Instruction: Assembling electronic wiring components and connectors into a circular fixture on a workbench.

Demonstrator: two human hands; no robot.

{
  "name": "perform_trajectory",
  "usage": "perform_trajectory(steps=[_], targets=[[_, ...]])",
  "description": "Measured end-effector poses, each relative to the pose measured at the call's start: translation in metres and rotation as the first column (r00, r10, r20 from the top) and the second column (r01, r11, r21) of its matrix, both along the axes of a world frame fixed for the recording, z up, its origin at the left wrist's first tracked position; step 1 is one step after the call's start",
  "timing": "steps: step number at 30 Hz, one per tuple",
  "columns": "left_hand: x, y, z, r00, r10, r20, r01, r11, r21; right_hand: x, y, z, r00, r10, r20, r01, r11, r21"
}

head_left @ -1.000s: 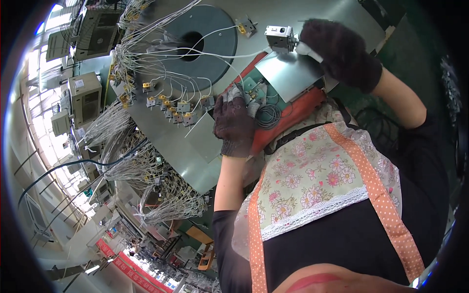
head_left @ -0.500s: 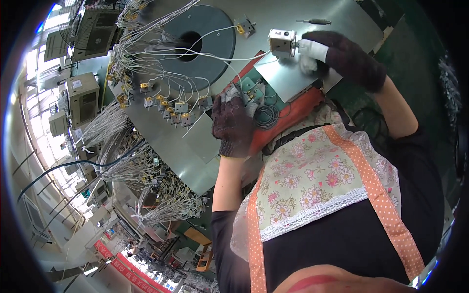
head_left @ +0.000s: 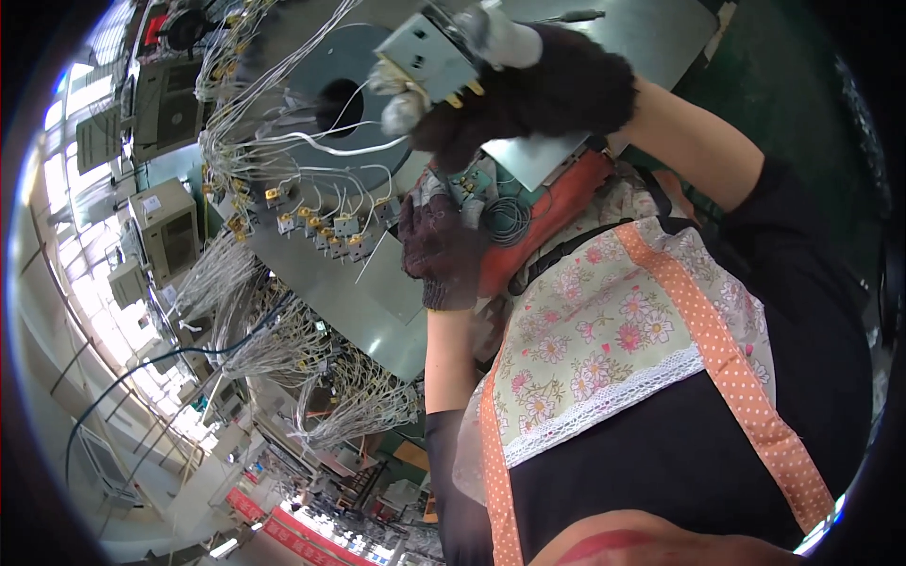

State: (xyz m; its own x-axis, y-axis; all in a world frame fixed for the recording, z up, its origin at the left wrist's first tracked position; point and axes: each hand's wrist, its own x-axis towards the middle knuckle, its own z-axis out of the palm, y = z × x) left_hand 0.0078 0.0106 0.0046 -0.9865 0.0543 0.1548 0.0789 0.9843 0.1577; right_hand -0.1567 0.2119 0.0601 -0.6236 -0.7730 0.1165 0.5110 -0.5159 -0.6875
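Raised close to the camera, my right hand (head_left: 557, 85), in a dark glove with pale fingertips, grips a boxy metal part (head_left: 429, 58) with brass-coloured prongs. A white lead (head_left: 354, 151) appears to run from it to the left. Lower down, my gloved left hand (head_left: 439, 231) lies beside a small green fixture (head_left: 472, 179), fingers bent; what they hold, if anything, is hidden. A coil of thin grey wire (head_left: 510, 222) lies right of that hand. Several similar small metal parts (head_left: 346, 226) on white leads rest on the metal table to its left.
A dark grey round disc (head_left: 373, 71) with a central hole lies on the table (head_left: 377, 325). Bundles of white leads (head_left: 226, 118) crowd the left side. A shiny metal plate (head_left: 536, 160) and orange-red cloth (head_left: 557, 222) are near my waist. A slim tool (head_left: 571, 16) lies at the back.
My right hand has moved left and nearer the camera with the metal part, which now looks larger and tilted. The left hand has stayed by the fixture. The whole view has shifted slightly.
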Motion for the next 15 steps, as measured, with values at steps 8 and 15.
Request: perform_trajectory(steps=[8, 15], targets=[[0.001, 0.016, 0.012, 0.999, -0.012, 0.040, 0.013, 1.000, -0.014, -0.005, -0.030, -0.032, 0.925, -0.083, -0.371, -0.078, 0.914, -0.399], [0.001, -0.017, -0.025, 0.994, -0.102, -0.043, 0.096, 0.987, -0.126, 0.005, -0.013, 0.005, 0.865, 0.333, -0.376, -0.164, 0.895, 0.415]])
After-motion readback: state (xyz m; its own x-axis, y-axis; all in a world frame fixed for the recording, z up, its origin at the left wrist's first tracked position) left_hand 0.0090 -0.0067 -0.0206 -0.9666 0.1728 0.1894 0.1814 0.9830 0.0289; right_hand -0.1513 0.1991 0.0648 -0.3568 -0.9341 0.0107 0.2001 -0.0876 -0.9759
